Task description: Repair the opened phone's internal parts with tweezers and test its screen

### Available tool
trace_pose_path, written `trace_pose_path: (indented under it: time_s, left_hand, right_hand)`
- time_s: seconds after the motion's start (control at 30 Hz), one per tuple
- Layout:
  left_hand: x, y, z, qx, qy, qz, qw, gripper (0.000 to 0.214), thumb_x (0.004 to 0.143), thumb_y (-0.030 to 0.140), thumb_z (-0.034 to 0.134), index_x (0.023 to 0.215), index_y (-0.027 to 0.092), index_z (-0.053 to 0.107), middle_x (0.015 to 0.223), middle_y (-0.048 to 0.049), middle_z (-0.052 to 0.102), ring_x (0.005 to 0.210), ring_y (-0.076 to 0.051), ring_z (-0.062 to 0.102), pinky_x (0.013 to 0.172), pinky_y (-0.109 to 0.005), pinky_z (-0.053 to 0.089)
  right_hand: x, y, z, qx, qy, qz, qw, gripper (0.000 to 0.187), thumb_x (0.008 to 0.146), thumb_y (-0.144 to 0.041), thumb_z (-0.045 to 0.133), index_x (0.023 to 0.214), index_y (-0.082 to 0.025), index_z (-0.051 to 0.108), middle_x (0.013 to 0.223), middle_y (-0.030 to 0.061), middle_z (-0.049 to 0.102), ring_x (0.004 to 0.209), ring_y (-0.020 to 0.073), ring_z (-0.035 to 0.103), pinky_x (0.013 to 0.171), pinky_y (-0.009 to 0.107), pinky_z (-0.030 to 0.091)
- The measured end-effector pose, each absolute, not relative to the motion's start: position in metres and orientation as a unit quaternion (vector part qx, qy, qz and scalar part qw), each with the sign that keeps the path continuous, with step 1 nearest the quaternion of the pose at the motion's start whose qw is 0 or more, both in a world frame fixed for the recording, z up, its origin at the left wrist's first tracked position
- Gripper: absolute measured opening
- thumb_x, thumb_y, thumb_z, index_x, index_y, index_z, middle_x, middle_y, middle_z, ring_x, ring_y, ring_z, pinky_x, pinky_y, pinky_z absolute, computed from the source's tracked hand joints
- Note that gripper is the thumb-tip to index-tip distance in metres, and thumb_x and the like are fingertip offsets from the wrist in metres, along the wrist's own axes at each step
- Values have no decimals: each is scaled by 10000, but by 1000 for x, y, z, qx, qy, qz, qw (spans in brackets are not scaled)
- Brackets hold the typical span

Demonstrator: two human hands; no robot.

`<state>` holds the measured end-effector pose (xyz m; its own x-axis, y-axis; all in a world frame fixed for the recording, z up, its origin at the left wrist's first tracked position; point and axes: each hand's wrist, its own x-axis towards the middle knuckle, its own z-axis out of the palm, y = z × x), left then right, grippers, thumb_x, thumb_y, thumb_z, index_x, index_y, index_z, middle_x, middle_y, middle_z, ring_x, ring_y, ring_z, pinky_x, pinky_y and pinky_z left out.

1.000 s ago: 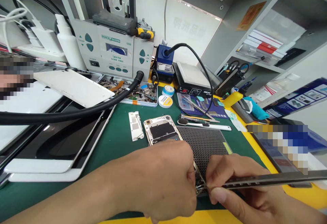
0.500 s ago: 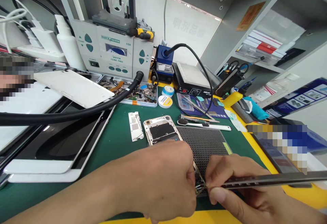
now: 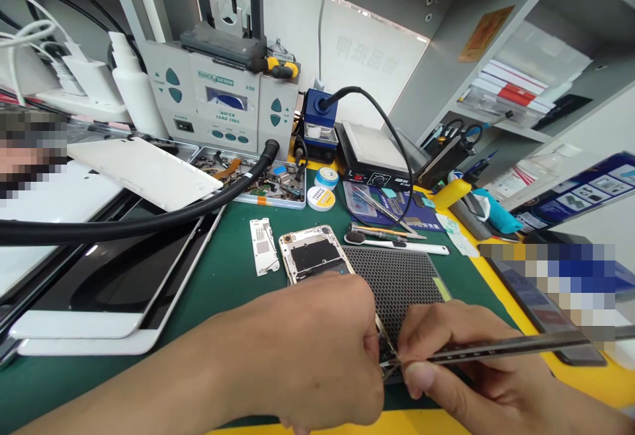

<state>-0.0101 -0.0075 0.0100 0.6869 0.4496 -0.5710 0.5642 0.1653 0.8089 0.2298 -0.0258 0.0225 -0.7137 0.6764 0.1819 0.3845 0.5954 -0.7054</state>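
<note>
An opened phone (image 3: pixel 313 254) with its back removed lies on the green mat (image 3: pixel 225 276), its far end showing and its near end under my hands. My left hand (image 3: pixel 317 349) is closed over the phone's near part, holding it down. My right hand (image 3: pixel 446 362) pinches a pair of metal tweezers (image 3: pixel 496 349), whose tips meet the phone's lower corner between my two hands. A small white bracket plate (image 3: pixel 261 244) rests just left of the phone. A dark perforated pad (image 3: pixel 397 279) lies under and right of the phone.
A hot-air station (image 3: pixel 221 101) stands at the back, its thick black hose (image 3: pixel 129 223) crossing tablets (image 3: pixel 104 289) on the left. Also there: a parts tray (image 3: pixel 258 184), solder tins (image 3: pixel 321 196), spare tweezers and tools (image 3: pixel 391 233), a heating plate (image 3: pixel 372 154), and shelves at right.
The tweezers' far end has tilted slightly lower on the right; both hands stay in place at the phone's lower corner.
</note>
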Motion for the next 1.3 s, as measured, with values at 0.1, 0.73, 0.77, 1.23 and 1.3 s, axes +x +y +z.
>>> trace_pose_path:
  time_s: [0.1, 0.73, 0.77, 1.23, 1.3]
  left_hand:
    - [-8, -7, 11, 640, 394, -49, 658, 110, 730, 245, 551, 814, 227, 620, 607, -6, 619, 479, -205, 603, 377, -261, 453]
    - [-9, 1, 10, 672, 330, -39, 661, 115, 681, 138, 623, 602, 207, 575, 431, 4, 586, 471, -214, 663, 455, -242, 514]
    - [-9, 1, 13, 673, 329, -38, 661, 134, 688, 138, 619, 583, 205, 568, 424, 0, 584, 465, -213, 660, 454, -241, 510]
    - [-7, 2, 23, 670, 348, -46, 655, 206, 659, 148, 615, 489, 205, 514, 392, -38, 575, 451, -228, 649, 442, -261, 502]
    - [-10, 1, 26, 668, 350, -38, 656, 186, 676, 155, 610, 510, 203, 541, 404, -21, 575, 442, -209, 637, 440, -247, 492]
  right_hand:
    - [229, -29, 16, -334, -831, 366, 254, 158, 929, -96, 668, 948, -253, 673, 788, -19, 696, 721, 137, 682, 652, 225, 536]
    - [232, -34, 17, -341, -842, 342, 239, 182, 903, -95, 690, 954, -269, 681, 821, -12, 735, 728, 144, 710, 625, 195, 582]
    - [231, -34, 18, -339, -845, 340, 235, 186, 901, -93, 689, 952, -272, 681, 822, -17, 739, 725, 140, 712, 627, 192, 581]
    - [233, -36, 18, -346, -858, 301, 232, 201, 912, -126, 712, 1003, -304, 689, 912, -26, 783, 839, 165, 755, 800, 244, 569]
    - [232, -36, 19, -341, -860, 303, 228, 228, 906, -94, 698, 1002, -299, 679, 905, -27, 779, 822, 154, 755, 768, 226, 580]
